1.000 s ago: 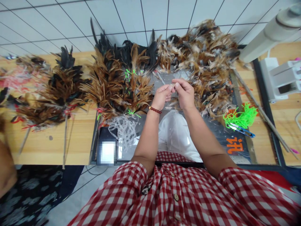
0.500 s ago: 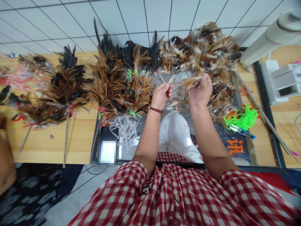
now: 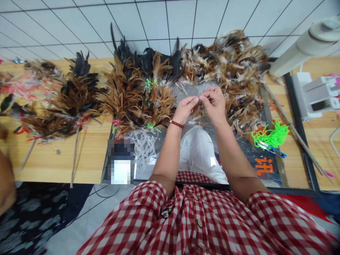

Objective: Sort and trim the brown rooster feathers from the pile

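- Left hand (image 3: 186,108) and right hand (image 3: 214,105): mid-frame, together above the glossy dark grey sheet (image 3: 163,140) on the pale wooden tabletop (image 3: 50,163).
- Fingers of both: narrow, pinched tip to tip, looks like on a small brown feather tuft (image 3: 196,112) just below. Blurred there, can't tell how many feathers or which hand bears them.
- Dark red bead bracelet (image 3: 177,124) on left wrist.
- Loose brown-and-cream feather pile (image 3: 236,63): right of the hands, running to upper right of centre, nearest the right hand.
- Brown-and-black feather bunches (image 3: 124,85): left of the hands, bright green ties (image 3: 151,83) among them.
- Curled translucent plastic strips (image 3: 143,148): below those bunches, left of the left forearm.
- Bright green string heap (image 3: 275,134): right side, blue-handled metal snips (image 3: 272,149) against its lower edge.
- Thin wooden stick (image 3: 294,131): slanting down to the right, just beyond the green heap.
- White cylindrical bottle (image 3: 297,49): upper right. White plastic device (image 3: 316,95) below it.
- Brown-and-black feather duster (image 3: 78,88) with a thin stick handle: left side, red ties at its base.
- Another person's arm (image 3: 5,180): left edge.
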Demonstrator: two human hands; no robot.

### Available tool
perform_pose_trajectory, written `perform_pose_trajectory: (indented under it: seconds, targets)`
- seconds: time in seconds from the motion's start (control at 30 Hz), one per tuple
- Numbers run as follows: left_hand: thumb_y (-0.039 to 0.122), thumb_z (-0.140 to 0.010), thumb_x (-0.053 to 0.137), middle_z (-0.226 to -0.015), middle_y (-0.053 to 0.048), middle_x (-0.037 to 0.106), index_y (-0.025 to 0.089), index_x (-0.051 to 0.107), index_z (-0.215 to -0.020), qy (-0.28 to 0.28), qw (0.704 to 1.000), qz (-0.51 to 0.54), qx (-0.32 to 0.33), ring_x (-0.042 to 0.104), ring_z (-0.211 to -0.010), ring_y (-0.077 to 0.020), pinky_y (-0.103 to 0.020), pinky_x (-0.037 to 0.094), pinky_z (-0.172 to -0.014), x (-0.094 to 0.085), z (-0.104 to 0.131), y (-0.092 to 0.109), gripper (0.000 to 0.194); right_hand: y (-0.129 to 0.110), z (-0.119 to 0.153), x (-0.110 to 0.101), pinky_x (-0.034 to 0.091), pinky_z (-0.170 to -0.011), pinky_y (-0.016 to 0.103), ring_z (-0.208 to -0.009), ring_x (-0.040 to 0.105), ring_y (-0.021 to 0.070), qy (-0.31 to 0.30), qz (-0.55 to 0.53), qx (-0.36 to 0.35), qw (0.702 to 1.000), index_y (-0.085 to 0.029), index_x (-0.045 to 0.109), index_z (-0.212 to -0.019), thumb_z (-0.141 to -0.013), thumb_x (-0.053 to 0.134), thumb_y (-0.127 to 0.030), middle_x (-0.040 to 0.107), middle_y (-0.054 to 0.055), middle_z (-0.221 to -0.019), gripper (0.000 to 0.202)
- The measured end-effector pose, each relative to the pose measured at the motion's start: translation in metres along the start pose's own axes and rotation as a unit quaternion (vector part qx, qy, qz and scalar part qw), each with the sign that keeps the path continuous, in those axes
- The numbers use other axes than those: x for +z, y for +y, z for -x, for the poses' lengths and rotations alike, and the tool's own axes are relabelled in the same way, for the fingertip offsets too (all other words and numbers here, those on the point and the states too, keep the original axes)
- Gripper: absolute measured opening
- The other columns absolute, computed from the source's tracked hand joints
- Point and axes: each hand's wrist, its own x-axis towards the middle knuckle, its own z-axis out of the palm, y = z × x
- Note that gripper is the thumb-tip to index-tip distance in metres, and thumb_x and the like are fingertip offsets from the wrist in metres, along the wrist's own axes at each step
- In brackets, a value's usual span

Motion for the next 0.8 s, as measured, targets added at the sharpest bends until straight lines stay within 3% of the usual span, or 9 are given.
perform_pose_trajectory:
  seconds: [0.17, 0.23, 0.37, 0.47, 0.57, 0.67, 0.73, 0.8]
  targets:
    - [0.047, -0.076, 0.090, -0.062, 0.003, 0.065, 0.015, 0.070, -0.073, -0.039, 0.996, 0.006, -0.085, 0.055, -0.050, -0.0054, -0.021, 0.047, -0.052, 0.011, 0.010, 0.015, 0.037, -0.002, -0.004, -0.007, 0.056, -0.091, 0.043, -0.095, 0.063, 0.0216, -0.024, 0.010, 0.010, 1.000, -0.024, 0.073, -0.075, -0.085, 0.076, -0.065, 0.065, 0.004, -0.091, 0.042]
    - [0.042, -0.081, 0.087, -0.059, 0.004, 0.061, 0.016, 0.067, -0.072, -0.018, 0.996, 0.012, -0.089, 0.050, -0.047, -0.0041, -0.020, 0.042, -0.049, 0.011, 0.012, 0.022, 0.034, -0.001, -0.016, -0.009, 0.055, -0.093, 0.043, -0.095, 0.064, 0.0215, -0.034, 0.030, 0.013, 0.999, -0.024, 0.072, -0.074, -0.087, 0.076, -0.061, 0.067, 0.004, -0.090, 0.040]
    - [0.045, -0.095, 0.072, -0.063, 0.004, 0.051, 0.020, 0.063, -0.074, 0.086, 0.994, 0.068, -0.017, 0.043, -0.050, -0.0045, -0.021, 0.039, -0.049, -0.004, 0.011, 0.031, 0.034, 0.008, -0.058, 0.003, 0.052, -0.098, 0.045, -0.091, 0.066, 0.0221, -0.057, 0.126, 0.031, 0.990, -0.021, 0.074, -0.078, -0.089, 0.076, -0.046, 0.070, 0.005, -0.086, 0.027]
    - [0.053, -0.102, 0.057, -0.068, 0.000, 0.045, 0.023, 0.062, -0.077, 0.127, 0.987, 0.090, 0.046, 0.043, -0.056, -0.0092, -0.026, 0.042, -0.052, -0.022, 0.007, 0.029, 0.039, 0.017, -0.083, 0.028, 0.052, -0.098, 0.046, -0.092, 0.067, 0.0250, -0.133, 0.218, 0.043, 0.966, -0.020, 0.078, -0.082, -0.084, 0.078, -0.034, 0.073, 0.006, -0.084, 0.015]
    - [0.053, -0.105, 0.047, -0.071, -0.002, 0.041, 0.025, 0.062, -0.078, 0.150, 0.979, 0.114, 0.082, 0.040, -0.060, -0.0124, -0.028, 0.042, -0.054, -0.032, 0.006, 0.026, 0.042, 0.017, -0.089, 0.061, 0.054, -0.097, 0.045, -0.099, 0.070, 0.0289, -0.188, 0.309, 0.047, 0.931, -0.019, 0.080, -0.086, -0.083, 0.075, -0.031, 0.077, 0.010, -0.091, 0.013]
    - [0.049, -0.106, 0.045, -0.071, -0.001, 0.036, 0.024, 0.058, -0.076, 0.151, 0.973, 0.145, 0.098, 0.034, -0.059, -0.0128, -0.028, 0.038, -0.051, -0.030, 0.008, 0.026, 0.042, 0.010, -0.084, 0.084, 0.056, -0.095, 0.045, -0.105, 0.071, 0.0320, -0.214, 0.387, 0.043, 0.896, -0.016, 0.081, -0.094, -0.086, 0.070, -0.027, 0.078, 0.014, -0.109, 0.017]
    - [0.047, -0.107, 0.043, -0.071, -0.001, 0.034, 0.023, 0.055, -0.075, 0.151, 0.971, 0.160, 0.099, 0.031, -0.058, -0.0127, -0.028, 0.036, -0.049, -0.026, 0.009, 0.028, 0.042, 0.007, -0.084, 0.088, 0.056, -0.094, 0.046, -0.106, 0.072, 0.0331, -0.240, 0.412, 0.039, 0.878, -0.015, 0.081, -0.097, -0.088, 0.064, -0.022, 0.077, 0.017, -0.115, 0.020]
    - [0.047, -0.107, 0.042, -0.072, -0.001, 0.034, 0.023, 0.054, -0.075, 0.156, 0.971, 0.160, 0.089, 0.031, -0.059, -0.0130, -0.028, 0.035, -0.049, -0.024, 0.010, 0.028, 0.042, 0.007, -0.091, 0.080, 0.056, -0.096, 0.047, -0.106, 0.072, 0.0335, -0.251, 0.401, 0.043, 0.880, -0.014, 0.080, -0.096, -0.089, 0.063, -0.020, 0.078, 0.017, -0.111, 0.019]
